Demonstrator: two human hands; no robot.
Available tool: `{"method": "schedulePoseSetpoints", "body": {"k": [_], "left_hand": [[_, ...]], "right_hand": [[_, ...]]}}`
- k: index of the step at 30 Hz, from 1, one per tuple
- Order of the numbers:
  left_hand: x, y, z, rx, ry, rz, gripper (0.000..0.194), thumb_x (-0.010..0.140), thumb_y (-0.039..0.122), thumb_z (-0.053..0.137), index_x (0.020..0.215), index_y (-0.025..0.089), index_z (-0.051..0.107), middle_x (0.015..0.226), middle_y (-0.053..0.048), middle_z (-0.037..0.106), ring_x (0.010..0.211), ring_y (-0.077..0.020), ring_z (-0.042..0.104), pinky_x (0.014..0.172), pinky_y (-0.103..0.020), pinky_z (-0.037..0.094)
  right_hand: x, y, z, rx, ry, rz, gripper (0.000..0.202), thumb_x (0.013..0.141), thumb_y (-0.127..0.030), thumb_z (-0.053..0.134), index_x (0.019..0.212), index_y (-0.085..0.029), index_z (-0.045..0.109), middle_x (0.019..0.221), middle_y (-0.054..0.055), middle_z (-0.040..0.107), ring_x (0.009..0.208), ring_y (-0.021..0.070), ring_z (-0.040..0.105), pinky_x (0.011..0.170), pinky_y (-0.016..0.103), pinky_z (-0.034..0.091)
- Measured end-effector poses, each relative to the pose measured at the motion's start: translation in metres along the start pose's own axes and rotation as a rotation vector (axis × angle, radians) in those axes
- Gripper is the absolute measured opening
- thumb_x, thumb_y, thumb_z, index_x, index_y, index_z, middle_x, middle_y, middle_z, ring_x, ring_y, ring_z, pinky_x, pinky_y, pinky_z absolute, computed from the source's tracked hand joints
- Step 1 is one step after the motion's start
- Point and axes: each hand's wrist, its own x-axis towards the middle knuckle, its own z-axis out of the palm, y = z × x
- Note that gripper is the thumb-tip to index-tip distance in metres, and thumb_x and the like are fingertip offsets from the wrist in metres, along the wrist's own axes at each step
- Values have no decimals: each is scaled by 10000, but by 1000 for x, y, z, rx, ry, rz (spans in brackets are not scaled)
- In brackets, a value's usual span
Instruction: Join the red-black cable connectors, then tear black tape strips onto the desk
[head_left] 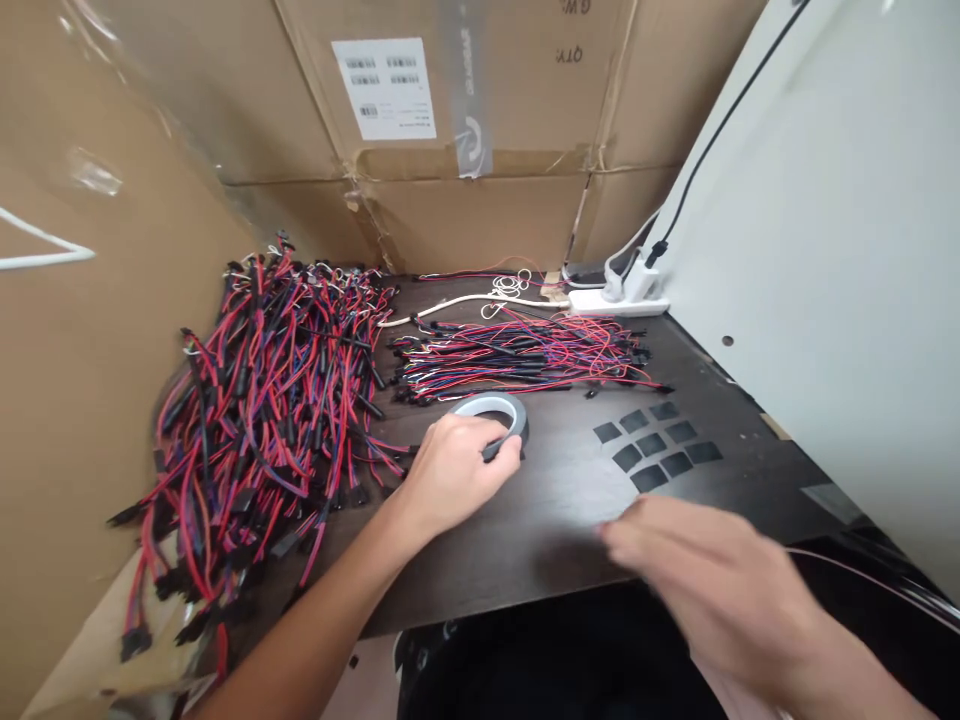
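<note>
My left hand point(457, 472) is closed round the near side of a roll of black tape point(519, 410) with a pale core, which rests on the dark table point(540, 500). My right hand point(716, 570) hovers over the table's front edge, smeared a little by motion. Its fingers are pressed together in a pinch, and what is between them, if anything, cannot be made out. Just beyond it, several cut squares of black tape point(651, 444) lie in rows on the tabletop.
A large heap of red, blue and black cables point(277, 390) covers the left side. Behind the tape roll lies a flatter cable bundle point(517, 358). A white power strip point(619, 302) sits at the back right. Cardboard boxes point(480, 220) and a white panel point(825, 240) enclose the table.
</note>
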Motion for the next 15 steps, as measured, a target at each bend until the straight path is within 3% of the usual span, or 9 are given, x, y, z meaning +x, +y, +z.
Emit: {"method": "schedulePoseSetpoints", "body": {"k": [2, 4, 6, 9, 12, 15], "left_hand": [[-1, 3, 1, -12, -27, -13, 310, 855, 214, 498, 558, 140, 547, 527, 39, 409, 503, -77, 353, 536, -247, 233], [-1, 6, 2, -17, -52, -27, 308, 854, 224, 487, 561, 143, 534, 531, 39, 412, 507, -77, 357, 540, -247, 231], [-1, 7, 2, -13, -68, -38, 302, 850, 231, 477, 564, 146, 524, 532, 41, 409, 509, -76, 356, 545, -249, 229], [0, 8, 1, -1, -90, -51, 305, 845, 242, 466, 556, 148, 496, 527, 43, 384, 509, -77, 342, 547, -253, 221], [0, 8, 1, 19, -124, -61, 312, 849, 255, 456, 556, 149, 472, 529, 41, 375, 516, -81, 338, 552, -258, 217], [0, 8, 2, 35, -152, -70, 314, 857, 273, 451, 569, 152, 478, 540, 36, 392, 529, -88, 349, 561, -262, 221]], "right_hand": [[-5, 29, -16, -36, 83, 94, 289, 886, -73, 500, 1079, -229, 648, 818, 35, 697, 659, 151, 646, 560, 240, 519], [-21, 52, -28, -77, 127, 240, 269, 893, -170, 535, 1099, -284, 666, 721, -6, 677, 553, 130, 619, 484, 206, 490], [-44, 62, -34, -68, 172, 585, 387, 889, -344, 559, 1272, -295, 587, 631, -26, 634, 445, 124, 551, 432, 213, 467], [-71, 60, -32, 54, 359, 1053, 788, 777, -541, 619, 1466, -271, 349, 681, -1, 664, 531, 187, 614, 508, 286, 533], [-77, 51, -25, 118, 518, 1324, 844, 634, -582, 715, 1377, -271, 465, 727, 28, 675, 578, 214, 622, 534, 327, 539], [-73, 47, -21, 169, 620, 1414, 766, 579, -565, 767, 1247, -247, 569, 688, 20, 652, 557, 183, 580, 502, 293, 510]]}}
